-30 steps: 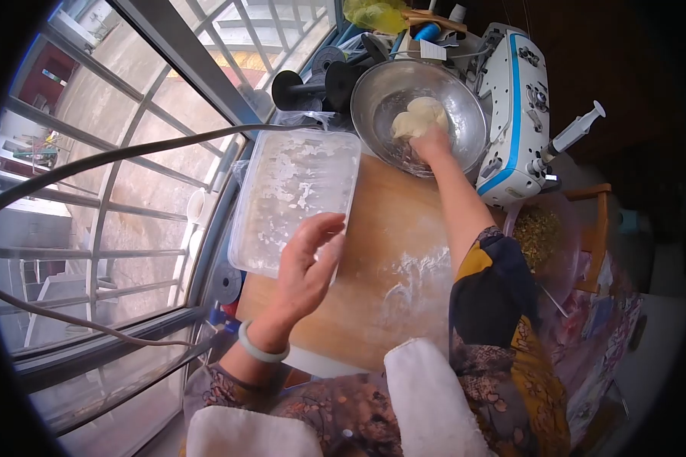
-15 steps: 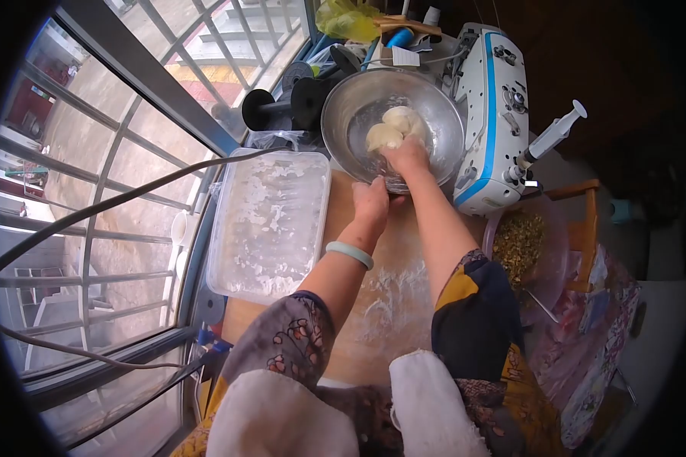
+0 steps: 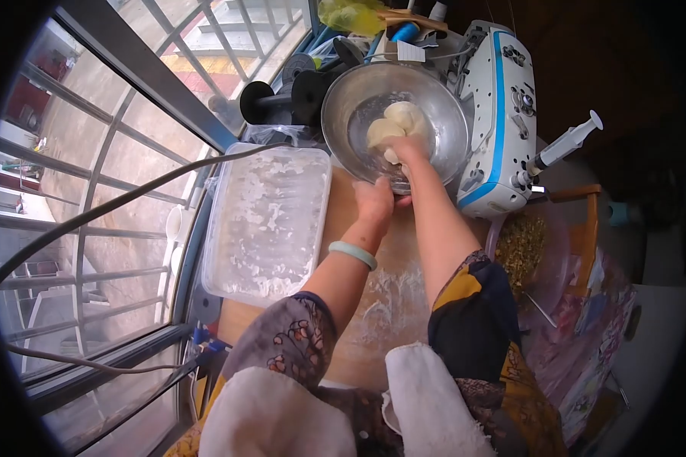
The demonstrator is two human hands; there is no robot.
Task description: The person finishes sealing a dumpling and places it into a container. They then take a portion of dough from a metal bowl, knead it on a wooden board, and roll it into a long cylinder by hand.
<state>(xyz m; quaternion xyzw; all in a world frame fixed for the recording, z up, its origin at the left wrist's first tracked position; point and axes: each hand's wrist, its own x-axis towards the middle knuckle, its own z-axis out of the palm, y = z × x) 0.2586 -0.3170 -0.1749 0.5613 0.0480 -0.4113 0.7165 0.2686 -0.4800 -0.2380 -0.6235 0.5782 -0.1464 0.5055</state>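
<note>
A wide metal bowl [image 3: 451,114] with pale dough [image 3: 405,116] in it stands on the wooden board. The dough forms rounded lumps pressed against each other. My right hand [image 3: 409,151] reaches inside, its fingers curled over the dough's near end, and a small bit of dough shows beneath them. At the bowl's near rim, my left hand [image 3: 375,199] is closed around the edge, with a pale green bangle [image 3: 353,254] on that wrist. Some fingertips of both hands are hidden.
Left of the bowl lies a flour-dusted plastic tray [image 3: 267,221]. A white and blue sewing machine [image 3: 497,122] stands close on the right, above a basin of chopped filling [image 3: 520,247]. Black spools [image 3: 282,103] sit behind the tray. Flour marks the wooden board [image 3: 385,305].
My right hand has shifted slightly on the dough, and a small bit of dough now shows under its fingers. My left hand stays at the bowl's rim.
</note>
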